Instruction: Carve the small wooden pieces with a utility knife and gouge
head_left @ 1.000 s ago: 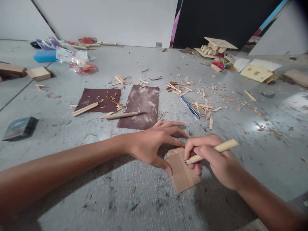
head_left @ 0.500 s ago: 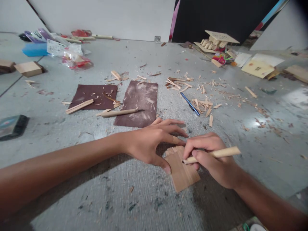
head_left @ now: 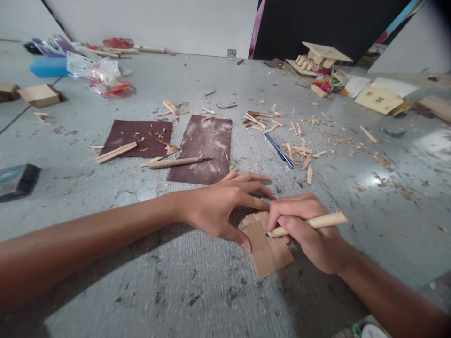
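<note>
A small flat tan piece (head_left: pixel 269 260), apparently thin wood, lies on the grey tabletop with an uneven far edge. My left hand (head_left: pixel 225 209) reaches across it with fingers spread; the thumb presses its left edge and the fingers rest beyond its far side. In my right hand (head_left: pixel 306 230) is a wooden-handled carving tool (head_left: pixel 326 220), gripped like a pen and slanting up to the right. Its short dark tip touches the piece near the middle, between my hands. Beyond my left hand, a similar wooden-handled tool (head_left: pixel 176 162) with a thin dark point lies across a dusty sandpaper sheet (head_left: pixel 207 136).
A second brown sandpaper sheet (head_left: pixel 120 131) carries a wood strip (head_left: pixel 116 153). A blue pen (head_left: pixel 279 150) lies among wood shavings (head_left: pixel 298 152). Left are a dark-edged box (head_left: pixel 19 180) and a wood block (head_left: pixel 40 95). A small wooden model (head_left: pixel 324 54) stands at the back right.
My right hand and the carving tool have shifted slightly left, the tip still on the piece. My left hand stays in place on it. The view has tipped down a little.
</note>
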A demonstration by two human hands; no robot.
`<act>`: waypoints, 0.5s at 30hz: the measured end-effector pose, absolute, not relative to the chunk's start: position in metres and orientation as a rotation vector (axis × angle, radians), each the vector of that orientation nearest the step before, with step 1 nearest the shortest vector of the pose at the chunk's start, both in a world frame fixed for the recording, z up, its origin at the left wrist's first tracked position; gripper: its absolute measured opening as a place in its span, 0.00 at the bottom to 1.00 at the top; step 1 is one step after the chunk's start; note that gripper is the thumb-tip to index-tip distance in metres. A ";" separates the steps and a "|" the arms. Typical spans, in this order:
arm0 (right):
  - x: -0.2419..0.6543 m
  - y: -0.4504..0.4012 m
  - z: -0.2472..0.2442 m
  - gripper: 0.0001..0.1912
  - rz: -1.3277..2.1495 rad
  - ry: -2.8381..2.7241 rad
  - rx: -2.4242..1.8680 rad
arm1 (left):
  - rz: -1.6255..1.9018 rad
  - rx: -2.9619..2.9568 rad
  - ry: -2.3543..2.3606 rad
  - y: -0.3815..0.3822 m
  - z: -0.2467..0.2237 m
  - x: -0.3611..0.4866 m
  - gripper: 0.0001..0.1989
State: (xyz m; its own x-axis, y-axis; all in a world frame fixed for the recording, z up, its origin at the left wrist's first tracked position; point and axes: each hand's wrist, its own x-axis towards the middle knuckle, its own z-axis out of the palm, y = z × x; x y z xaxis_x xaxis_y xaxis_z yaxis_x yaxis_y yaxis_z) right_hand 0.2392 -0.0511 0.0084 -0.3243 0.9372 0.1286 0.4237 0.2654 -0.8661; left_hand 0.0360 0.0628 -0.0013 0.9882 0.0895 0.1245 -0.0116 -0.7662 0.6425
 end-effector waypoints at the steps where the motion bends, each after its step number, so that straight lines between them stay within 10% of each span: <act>1: 0.239 -0.051 0.009 0.15 0.983 -1.883 -1.227 | 0.193 2.435 0.057 0.063 -0.001 0.036 0.33; 15: 0.241 -0.046 0.011 0.15 0.887 -2.041 -1.092 | 0.191 2.431 0.052 0.063 -0.001 0.036 0.33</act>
